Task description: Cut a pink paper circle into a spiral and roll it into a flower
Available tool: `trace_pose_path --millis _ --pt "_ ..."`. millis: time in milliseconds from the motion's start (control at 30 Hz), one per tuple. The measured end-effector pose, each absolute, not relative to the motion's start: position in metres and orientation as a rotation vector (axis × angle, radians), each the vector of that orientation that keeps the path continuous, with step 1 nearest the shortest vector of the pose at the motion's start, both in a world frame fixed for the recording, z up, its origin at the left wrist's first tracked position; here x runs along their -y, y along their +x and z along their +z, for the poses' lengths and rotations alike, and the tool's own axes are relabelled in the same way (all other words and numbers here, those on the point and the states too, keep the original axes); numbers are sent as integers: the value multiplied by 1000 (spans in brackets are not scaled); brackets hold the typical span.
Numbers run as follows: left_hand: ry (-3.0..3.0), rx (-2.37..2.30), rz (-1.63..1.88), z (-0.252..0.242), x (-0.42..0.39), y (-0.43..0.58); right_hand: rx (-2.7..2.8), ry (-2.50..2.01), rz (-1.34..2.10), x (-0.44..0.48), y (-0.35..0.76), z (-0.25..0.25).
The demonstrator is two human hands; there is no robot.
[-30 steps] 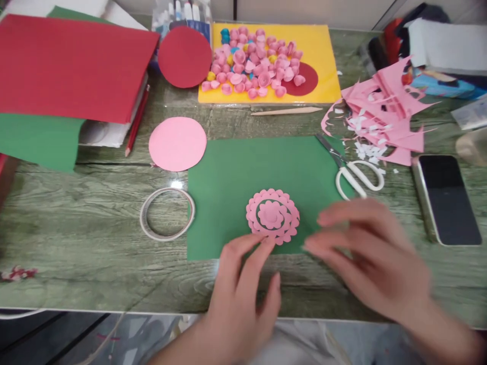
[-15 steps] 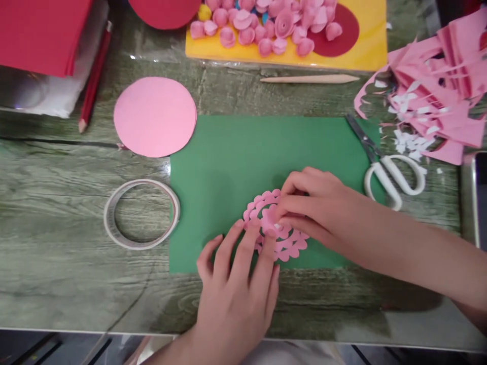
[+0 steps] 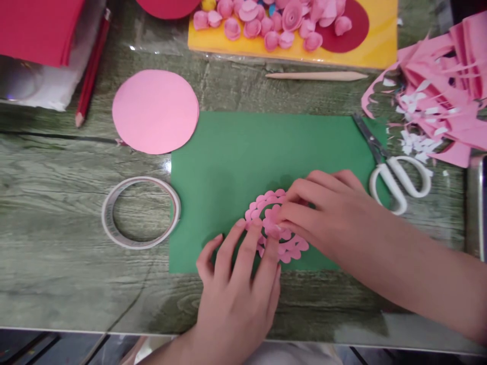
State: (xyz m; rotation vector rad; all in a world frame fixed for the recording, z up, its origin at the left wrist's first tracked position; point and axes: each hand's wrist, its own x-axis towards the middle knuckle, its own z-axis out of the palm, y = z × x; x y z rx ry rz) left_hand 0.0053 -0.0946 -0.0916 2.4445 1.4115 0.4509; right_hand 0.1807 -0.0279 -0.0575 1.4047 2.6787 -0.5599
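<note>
Through the head view I make out faint grey printing on the inner wall of the white ring-shaped roll of tape (image 3: 108, 215), too small for me to read. The roll lies flat, its right side overlapping the edge of a smooth green rectangular sheet (image 3: 228, 147) on my grey-green wood-grained worktop (image 3: 68, 289). On that sheet, toward its lower edge, lies the pink scallop-edged paper spiral (image 3: 271, 215), its petal-like rim winding around a gap to a flower-shaped middle. A flat pink paper disc (image 3: 155, 111) covers the sheet's upper left corner; white-handled metal scissors (image 3: 380, 154) rest near the right edge, beside crumpled pink paper offcuts (image 3: 452, 121) and tiny white snippets (image 3: 413, 142). Farther up I see a pale pointed wooden stick (image 3: 315, 76), a red hexagonal-looking pencil (image 3: 93, 66) and curled pink paper rosettes (image 3: 291, 17) heaped on a glossy yellow rectangle (image 3: 365, 56). My left hand (image 3: 238, 286) has its grip wide, fingers fanned, some tips pressing the spiral's left and lower part. My right hand (image 3: 327, 208) keeps a narrow grip, thumb and fingertips gathered at the spiral's middle; whether paper is pinched between them, I cannot tell.
</note>
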Motion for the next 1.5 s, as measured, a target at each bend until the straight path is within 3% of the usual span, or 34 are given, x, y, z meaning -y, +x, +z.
trace_pose_path --millis 467,833,1133,1500 --pt "2468 -1467 419 -93 96 8 -2741 1347 -442 31 175 -53" --pt "2451 -1500 398 -94 98 11 -2827 1366 27 30 175 -49" --pt "2466 -1491 415 -94 98 11 -2711 1859 -631 27 193 -79" --pt "2486 -1499 404 -94 97 12 -2628 1937 -544 27 185 -85"
